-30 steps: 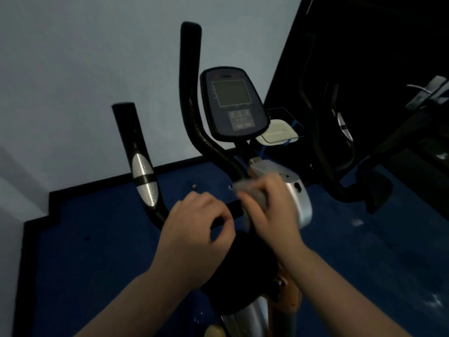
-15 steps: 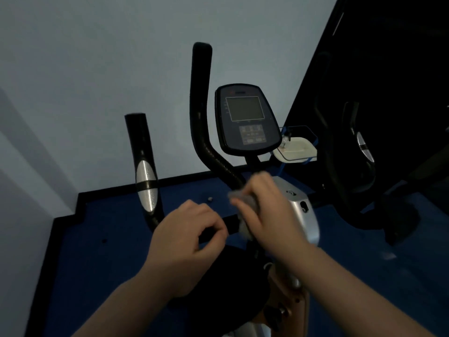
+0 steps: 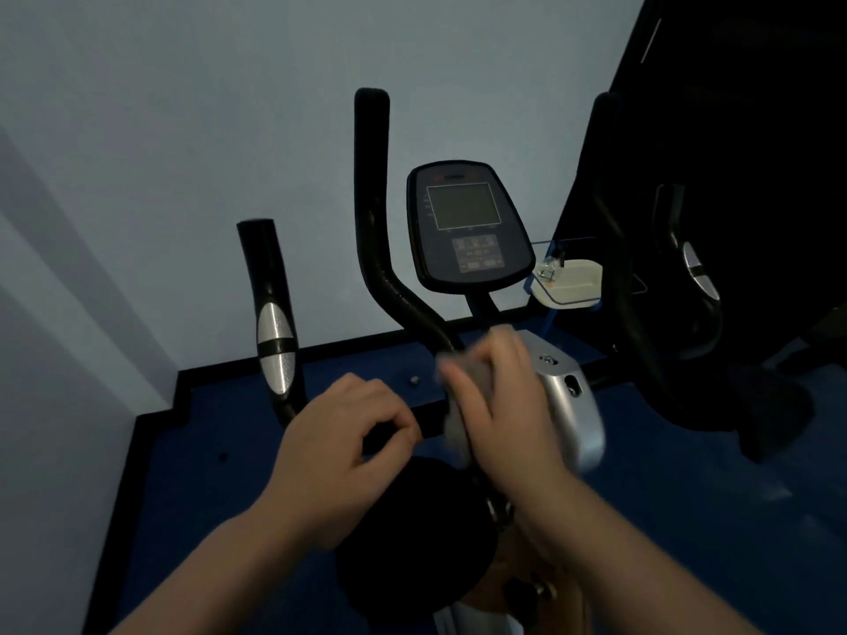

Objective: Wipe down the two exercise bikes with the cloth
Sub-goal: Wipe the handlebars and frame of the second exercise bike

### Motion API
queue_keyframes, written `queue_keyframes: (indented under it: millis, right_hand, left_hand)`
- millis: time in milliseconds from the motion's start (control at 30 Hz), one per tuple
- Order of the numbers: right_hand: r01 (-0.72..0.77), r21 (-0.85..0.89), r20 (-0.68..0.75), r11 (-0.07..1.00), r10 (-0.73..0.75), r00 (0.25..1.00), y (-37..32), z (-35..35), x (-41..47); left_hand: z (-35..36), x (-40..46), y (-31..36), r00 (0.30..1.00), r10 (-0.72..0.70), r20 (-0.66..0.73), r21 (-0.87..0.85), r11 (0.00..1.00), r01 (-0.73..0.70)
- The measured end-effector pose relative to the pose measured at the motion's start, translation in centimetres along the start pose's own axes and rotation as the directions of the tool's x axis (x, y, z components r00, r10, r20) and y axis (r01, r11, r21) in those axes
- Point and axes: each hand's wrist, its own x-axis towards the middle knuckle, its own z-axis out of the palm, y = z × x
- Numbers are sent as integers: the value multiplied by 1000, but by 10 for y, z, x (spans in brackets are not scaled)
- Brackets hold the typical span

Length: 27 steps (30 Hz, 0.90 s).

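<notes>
An exercise bike stands right in front of me, with a black console [image 3: 467,226], a tall black handlebar [image 3: 373,213] and a shorter grip with silver pads [image 3: 272,323]. My right hand [image 3: 499,405] grips a grey cloth [image 3: 458,405] and holds it against the handlebar's base beside the silver housing [image 3: 573,405]. My left hand [image 3: 348,442] curls round the horizontal black bar to the left of the cloth. A second dark bike [image 3: 687,286] stands to the right, mostly in shadow.
A pale wall [image 3: 183,130] rises close behind the bike. Blue floor [image 3: 206,474] with a black border lies below. A white dish in a wire holder [image 3: 568,279] sits between the two bikes. The black saddle [image 3: 412,543] is under my forearms.
The view has tilted so the bike sits lower in frame. My right hand has slid the cloth slightly up the handlebar base. My left hand keeps its hold on the bar.
</notes>
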Motion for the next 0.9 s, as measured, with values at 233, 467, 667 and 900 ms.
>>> queue_keyframes:
  millis: [233, 467, 667, 900]
  right_hand:
    - [72, 24, 10, 997, -73, 997, -2, -1, 0]
    - [188, -77, 135, 979, -177, 975, -32, 25, 82]
    - [327, -79, 223, 942, -303, 926, -10, 7, 61]
    - [216, -46, 164, 975, -206, 965, -46, 46, 113]
  left_hand:
    - [2, 0, 0, 1000, -10, -29, -21, 1000, 10]
    - [3, -4, -3, 963, -49, -267, -152, 988, 8]
    - [-55, 41, -32, 761, -24, -648, 17, 999, 46]
    - [-85, 107, -65, 865, -172, -472, 73, 970, 233]
